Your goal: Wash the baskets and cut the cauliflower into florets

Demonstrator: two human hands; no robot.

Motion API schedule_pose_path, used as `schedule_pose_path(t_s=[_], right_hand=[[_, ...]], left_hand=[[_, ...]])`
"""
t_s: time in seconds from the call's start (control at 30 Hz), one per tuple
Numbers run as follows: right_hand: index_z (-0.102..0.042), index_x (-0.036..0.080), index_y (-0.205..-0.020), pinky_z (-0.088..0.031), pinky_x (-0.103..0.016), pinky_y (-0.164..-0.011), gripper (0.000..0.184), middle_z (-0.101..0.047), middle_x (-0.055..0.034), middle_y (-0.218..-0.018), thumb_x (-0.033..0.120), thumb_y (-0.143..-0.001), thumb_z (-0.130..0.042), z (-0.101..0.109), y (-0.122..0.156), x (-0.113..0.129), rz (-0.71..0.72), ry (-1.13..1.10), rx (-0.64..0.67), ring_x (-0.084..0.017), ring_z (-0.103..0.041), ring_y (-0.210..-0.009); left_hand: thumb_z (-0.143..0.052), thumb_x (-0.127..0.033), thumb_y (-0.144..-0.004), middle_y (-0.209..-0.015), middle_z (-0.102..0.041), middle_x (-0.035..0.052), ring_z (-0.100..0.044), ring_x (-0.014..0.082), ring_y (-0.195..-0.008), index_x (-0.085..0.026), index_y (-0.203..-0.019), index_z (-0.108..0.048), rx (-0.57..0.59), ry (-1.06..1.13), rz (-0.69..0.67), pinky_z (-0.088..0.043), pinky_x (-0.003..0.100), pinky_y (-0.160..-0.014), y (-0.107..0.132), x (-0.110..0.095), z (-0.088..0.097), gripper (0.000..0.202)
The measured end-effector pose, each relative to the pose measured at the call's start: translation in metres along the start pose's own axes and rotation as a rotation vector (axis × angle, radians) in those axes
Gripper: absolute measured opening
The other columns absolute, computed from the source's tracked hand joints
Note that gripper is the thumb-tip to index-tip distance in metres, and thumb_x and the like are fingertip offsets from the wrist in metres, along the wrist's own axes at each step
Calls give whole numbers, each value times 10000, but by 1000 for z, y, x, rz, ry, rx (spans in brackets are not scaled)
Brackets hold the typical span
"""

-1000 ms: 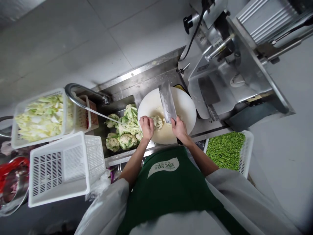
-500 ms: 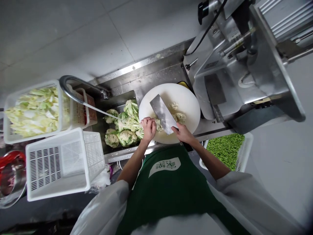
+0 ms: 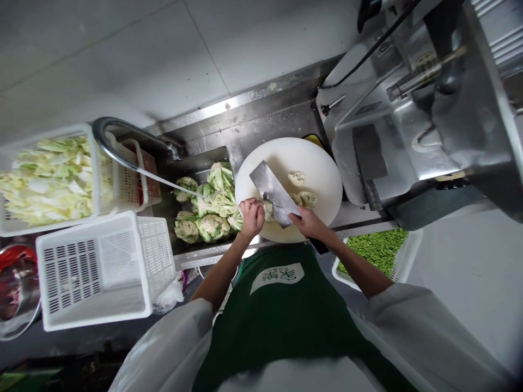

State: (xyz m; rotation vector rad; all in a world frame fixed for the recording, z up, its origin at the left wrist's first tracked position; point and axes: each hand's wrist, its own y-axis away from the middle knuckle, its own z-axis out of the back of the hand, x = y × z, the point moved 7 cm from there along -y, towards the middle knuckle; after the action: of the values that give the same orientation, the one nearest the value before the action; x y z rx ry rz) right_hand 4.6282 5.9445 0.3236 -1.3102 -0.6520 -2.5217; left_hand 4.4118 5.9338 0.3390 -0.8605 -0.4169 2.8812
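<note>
A round white cutting board (image 3: 310,158) lies on the steel counter beside the sink. My left hand (image 3: 251,216) is closed on a piece of cauliflower (image 3: 268,209) at the board's near left edge. My right hand (image 3: 307,222) grips the handle of a cleaver (image 3: 273,193), whose broad blade lies slanted across the board next to the held piece. Cut florets (image 3: 302,190) rest on the board to the right of the blade.
Whole cauliflower heads (image 3: 208,209) fill the sink under a running tap (image 3: 122,144). At left stand a white basket of cut cabbage (image 3: 44,174) and an empty white basket (image 3: 98,272). A basket of chopped green vegetable (image 3: 378,247) sits at right, below a steel slicing machine (image 3: 408,109).
The cleaver has swung from pointing straight away to slanting left across the board. Cut florets now lie to its right. The view has shifted a little.
</note>
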Motion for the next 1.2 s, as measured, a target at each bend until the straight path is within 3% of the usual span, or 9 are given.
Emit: schedule_pose_path(t_s=[0.1, 0.27, 0.37, 0.53, 0.7, 0.8, 0.9, 1.07, 1.2], right_hand=[[-568, 200, -906, -431, -278, -581, 235, -615, 6, -665, 388, -1027, -496, -21, -12, 8, -25, -63, 61, -159, -557, -525], [-565, 212, -891, -509, -320, -746, 149, -690, -68, -838, 308, -1000, -533, -53, -21, 24, 74, -26, -32, -223, -661, -799], [-583, 214, -925, -500, -344, -747, 146, -695, -93, -860, 304, -1015, -510, -64, -14, 28, 65, 60, -73, -252, -664, -814], [-637, 179, -1020, -475, -347, -719, 236, -718, -115, -850, 325, -1062, -457, -59, -7, 39, 36, 242, -28, -269, -677, -788], [-665, 139, -1113, -491, -305, -770, 279, -764, -129, -952, 315, -1091, -449, -39, -3, 48, -66, 414, 0, -258, -722, -903], [-654, 126, -1176, -498, -306, -762, 319, -770, -145, -964, 304, -1107, -398, -33, 5, 59, -64, 498, -21, -261, -735, -885], [-624, 116, -1233, -497, -294, -758, 350, -775, -150, -955, 309, -1122, -353, -38, 15, 74, -39, 571, 5, -248, -744, -869], [-554, 89, -1359, -486, -290, -771, 383, -779, -138, -993, 293, -1138, -316, -57, 23, 87, 32, 659, 89, -216, -740, -852], [-585, 94, -1320, -456, -305, -764, 416, -761, -156, -997, 337, -1141, -298, -53, 14, 77, -26, 665, 33, -221, -713, -839]], left_hand=[[-414, -322, -1008, -1070, -587, 139, -528, 302, -1056, -237, -1049, -663, -12, 24, -18, -387, 500, -987, 5, 6, -2, 267], [-404, -366, -1035, -1068, -597, 137, -528, 292, -1071, -227, -1034, -662, 49, -4, -6, -400, 501, -1003, 18, 16, 1, 292], [-505, -432, -1016, -1172, -564, 145, -508, 306, -1179, -229, -1145, -672, 57, -28, 1, -402, 512, -1046, 28, 10, 11, 293], [-808, -434, -818, -1213, -498, 128, -514, 319, -1204, -236, -1201, -653, -94, 17, 175, -479, 493, -1021, 57, 10, 29, 458], [-775, -299, -831, -1185, -561, 97, -581, 250, -1149, -243, -1128, -600, -168, 440, 306, -556, 347, -841, 95, 43, 22, 349], [-792, -312, -810, -1245, -537, 105, -575, 246, -1199, -239, -1107, -591, -193, 648, 360, -566, 324, -850, 107, 56, 16, 366], [-827, -333, -785, -1291, -516, 100, -570, 231, -1228, -246, -1125, -571, -216, 766, 441, -564, 318, -899, 110, 54, 11, 435], [-855, -313, -727, -1137, -582, 35, -631, 144, -943, -240, -1011, -513, -299, 909, 611, -546, 242, -759, 107, 46, 3, 451], [-832, -253, -661, -883, -592, -39, -578, 86, -698, -238, -910, -484, -426, 1112, 774, -480, 191, -624, 114, 63, 1, 428]])
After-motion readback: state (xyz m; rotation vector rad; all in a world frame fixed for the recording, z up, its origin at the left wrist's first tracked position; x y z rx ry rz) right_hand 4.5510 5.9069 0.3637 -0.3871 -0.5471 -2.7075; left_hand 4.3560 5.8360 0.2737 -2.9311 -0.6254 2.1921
